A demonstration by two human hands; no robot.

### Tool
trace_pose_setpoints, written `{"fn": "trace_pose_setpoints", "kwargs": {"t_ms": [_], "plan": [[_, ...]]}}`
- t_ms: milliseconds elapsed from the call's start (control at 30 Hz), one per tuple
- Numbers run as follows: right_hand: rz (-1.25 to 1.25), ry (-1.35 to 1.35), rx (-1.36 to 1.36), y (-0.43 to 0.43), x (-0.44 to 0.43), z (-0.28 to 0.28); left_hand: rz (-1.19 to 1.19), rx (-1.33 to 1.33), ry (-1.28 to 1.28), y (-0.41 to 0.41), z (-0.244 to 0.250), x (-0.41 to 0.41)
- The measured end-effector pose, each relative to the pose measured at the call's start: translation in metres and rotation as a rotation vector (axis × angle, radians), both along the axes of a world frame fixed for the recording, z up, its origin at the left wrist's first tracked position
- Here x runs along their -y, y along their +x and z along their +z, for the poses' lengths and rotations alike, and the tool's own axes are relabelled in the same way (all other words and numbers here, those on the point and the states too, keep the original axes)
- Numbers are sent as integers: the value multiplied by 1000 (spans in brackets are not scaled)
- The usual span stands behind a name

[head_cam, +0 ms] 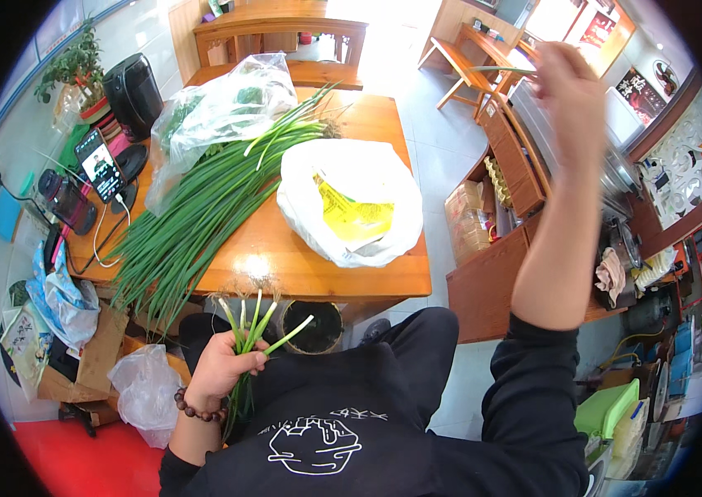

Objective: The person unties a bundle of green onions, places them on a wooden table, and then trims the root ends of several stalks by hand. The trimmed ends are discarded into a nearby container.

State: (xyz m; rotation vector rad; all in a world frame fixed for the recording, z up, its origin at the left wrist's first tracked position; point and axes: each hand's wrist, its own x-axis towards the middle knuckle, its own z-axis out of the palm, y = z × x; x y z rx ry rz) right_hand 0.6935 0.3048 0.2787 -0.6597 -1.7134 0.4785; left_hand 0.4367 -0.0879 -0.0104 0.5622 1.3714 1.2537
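Observation:
My left hand is closed around a small bunch of green onions, root ends up, above my lap. One stalk in it leans to the right with a clean white end. My right hand is raised far out to the right and blurred; a thin green strand sticks out leftward from its fingers. On the wooden table lies a large pile of long green onions, roots at the far end. Beside it stands a white plastic bag with a yellow printed packaging inside.
A clear plastic bag of greens lies behind the pile. At the left stand a phone on a stand, a dark bottle and a potted plant. A dark round bin is under the table edge. Wooden cabinets stand at the right.

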Motion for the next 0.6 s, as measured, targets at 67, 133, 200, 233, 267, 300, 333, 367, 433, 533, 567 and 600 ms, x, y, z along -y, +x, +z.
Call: {"fn": "trace_pose_setpoints", "kwargs": {"t_ms": [67, 133, 200, 233, 267, 300, 333, 367, 433, 533, 567, 600], "plan": [[7, -150, 168, -47, -19, -38, 4, 1, 3, 0, 1, 0], [17, 222, 445, -81, -60, -101, 9, 17, 16, -1, -1, 1], [164, 62, 589, -104, -84, -161, -3, 17, 2, -1, 0, -2], [203, 3, 700, -110, -85, -181, -6, 18, -8, -1, 2, -3], [272, -120, 672, -117, -83, -197, 3, 25, -14, -1, 3, -3], [336, -242, 639, -119, -79, -208, 9, 24, -12, 0, 3, -2], [397, -365, 603, -119, -79, -215, 12, 22, -10, 0, 2, -1], [393, -395, 610, -117, -87, -216, 12, 21, -8, -1, 2, -3], [389, -461, 627, -109, -96, -212, 18, 9, -5, -1, 5, -4], [380, -566, 468, -87, -89, -188, 26, -20, 8, -1, 6, -3], [411, -563, 371, -77, -83, -175, 30, -30, 15, -1, 5, -3], [442, -568, 284, -65, -67, -160, 15, -47, 26, -1, 4, -2]]}}
